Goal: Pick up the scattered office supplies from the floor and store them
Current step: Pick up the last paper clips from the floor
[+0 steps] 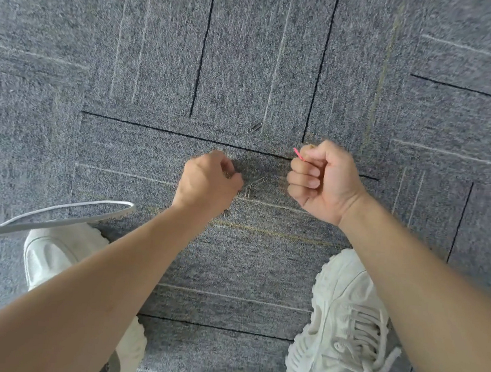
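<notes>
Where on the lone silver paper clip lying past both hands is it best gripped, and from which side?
The silver paper clip lies flat and alone on the carpet, its long axis diagonal. It is probably best to come straight down from above and pinch across its narrow width near mid-length, squeezing the two long sides. The flat wire offers no raised edge to hook from the side.

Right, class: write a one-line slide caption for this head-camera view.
Right hand grips a pink paper clip; left hand curls beside silver paper clips on grey carpet.

Carpet point(247, 68) – rough cloth; paperclips point(258, 182) – shiny metal
</notes>
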